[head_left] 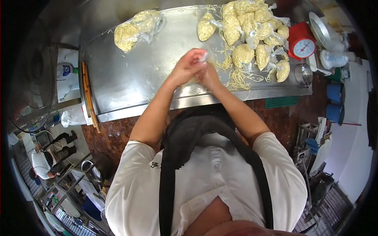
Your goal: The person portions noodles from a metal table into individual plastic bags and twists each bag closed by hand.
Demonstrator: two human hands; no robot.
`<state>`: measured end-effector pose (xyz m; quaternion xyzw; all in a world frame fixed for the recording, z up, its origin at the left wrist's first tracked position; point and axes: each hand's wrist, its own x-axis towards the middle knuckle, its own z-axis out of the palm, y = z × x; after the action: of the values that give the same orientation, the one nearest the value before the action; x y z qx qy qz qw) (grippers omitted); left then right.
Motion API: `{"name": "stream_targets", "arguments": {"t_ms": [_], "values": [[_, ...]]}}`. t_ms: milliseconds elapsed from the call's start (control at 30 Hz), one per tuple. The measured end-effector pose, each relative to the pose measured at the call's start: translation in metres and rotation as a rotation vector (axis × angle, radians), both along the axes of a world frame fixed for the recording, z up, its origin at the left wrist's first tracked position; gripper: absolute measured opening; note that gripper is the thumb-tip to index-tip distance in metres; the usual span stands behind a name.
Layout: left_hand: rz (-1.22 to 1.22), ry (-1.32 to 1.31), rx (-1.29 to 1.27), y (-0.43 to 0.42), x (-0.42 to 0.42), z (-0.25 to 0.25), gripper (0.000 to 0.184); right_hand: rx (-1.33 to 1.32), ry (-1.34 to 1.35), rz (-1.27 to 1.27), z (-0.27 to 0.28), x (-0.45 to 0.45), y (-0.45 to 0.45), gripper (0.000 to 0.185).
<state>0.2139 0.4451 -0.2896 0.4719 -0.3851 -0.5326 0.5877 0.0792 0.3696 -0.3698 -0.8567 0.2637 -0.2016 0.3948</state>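
Both of my hands meet above the front part of the steel table (130, 78). My left hand (188, 67) has its fingers curled round a bit of clear plastic (204, 57). Against it, my right hand (209, 76) is closed, its fingers mostly hidden. Something pale shows below the hands, too covered to make out. Bags of yellow noodles (247, 23) are piled at the back right, with one single bag (206, 27) just left of the pile. Loose noodles (238, 80) lie right of my hands. More bagged noodles (136, 31) rest at the back left.
A red scale (302, 41) and a metal cup (303, 73) stand at the table's right end. Bamboo poles (89, 94) lean along the left edge. Another person (51, 157) is at the far left. Blue bins (335, 103) are at the right.
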Motion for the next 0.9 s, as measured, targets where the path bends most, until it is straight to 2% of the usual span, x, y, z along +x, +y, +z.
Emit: {"name": "stream_targets", "arguments": {"t_ms": [33, 100, 133, 167, 200, 233, 267, 333, 367, 467, 500, 533, 567, 600, 667, 733, 800, 867, 900], "values": [[-0.003, -0.023, -0.033, 0.005, 0.015, -0.001, 0.064, 0.104, 0.013, -0.037, 0.006, 0.002, -0.007, 0.030], [0.153, -0.485, 0.070, 0.019, 0.022, -0.020, 0.074, 0.272, -0.039, -0.066, 0.013, 0.004, -0.017, 0.018], [0.236, -0.712, 0.120, 0.027, 0.020, -0.040, 0.080, 0.199, -0.032, 0.010, 0.010, 0.006, -0.020, 0.017], [0.170, -0.884, 0.158, 0.026, 0.015, -0.078, 0.093, 0.121, -0.026, 0.092, 0.006, 0.012, -0.024, 0.016], [0.170, -0.806, 0.067, 0.018, 0.004, -0.070, 0.078, 0.042, -0.019, 0.178, 0.004, 0.018, -0.027, 0.015], [0.127, -0.772, 0.097, 0.011, 0.004, -0.082, 0.060, -0.014, -0.060, 0.240, 0.023, 0.017, -0.023, 0.032], [0.083, -0.733, 0.129, 0.006, 0.005, -0.101, 0.042, -0.034, -0.120, 0.165, 0.023, 0.016, -0.021, 0.040], [0.298, -0.166, 0.137, -0.009, 0.000, -0.129, 0.030, -0.081, -0.232, 0.017, 0.017, 0.009, -0.023, 0.057], [0.399, 0.120, 0.133, -0.015, -0.001, -0.135, 0.025, -0.092, -0.186, 0.058, 0.009, -0.003, -0.028, 0.072], [0.452, 0.128, 0.387, -0.014, -0.001, -0.118, 0.023, -0.425, 0.240, 0.015, -0.017, -0.010, -0.013, 0.074], [0.492, 0.074, 0.262, -0.021, -0.003, -0.135, 0.025, -0.438, 0.221, 0.009, -0.023, -0.007, -0.008, 0.073], [0.504, 0.189, 0.366, -0.022, -0.007, -0.151, 0.025, -0.451, 0.201, 0.003, -0.029, -0.002, -0.003, 0.072], [0.513, 0.303, 0.472, -0.023, -0.012, -0.130, 0.025, -0.463, 0.182, -0.004, -0.033, 0.000, 0.001, 0.071], [0.522, 0.416, 0.573, -0.025, -0.014, -0.118, 0.025, -0.410, 0.192, 0.008, -0.034, 0.002, 0.002, 0.068], [0.536, 0.389, 0.570, -0.029, -0.013, -0.148, 0.027, -0.293, 0.214, 0.035, -0.038, 0.002, 0.011, 0.061], [0.535, 0.404, 0.590, -0.030, -0.012, -0.163, 0.028, -0.297, 0.153, -0.004, -0.042, 0.000, 0.015, 0.055], [0.509, 0.459, 0.632, -0.033, -0.016, -0.158, 0.027, -0.283, 0.153, -0.032, -0.049, 0.000, 0.015, 0.051], [0.501, 0.375, 0.514, -0.029, -0.021, -0.139, 0.027, -0.248, 0.217, -0.043, -0.058, 0.000, 0.009, 0.048], [0.497, 0.333, 0.457, -0.023, -0.025, -0.123, 0.028, -0.139, 0.193, -0.032, -0.069, 0.000, -0.001, 0.045]]}}
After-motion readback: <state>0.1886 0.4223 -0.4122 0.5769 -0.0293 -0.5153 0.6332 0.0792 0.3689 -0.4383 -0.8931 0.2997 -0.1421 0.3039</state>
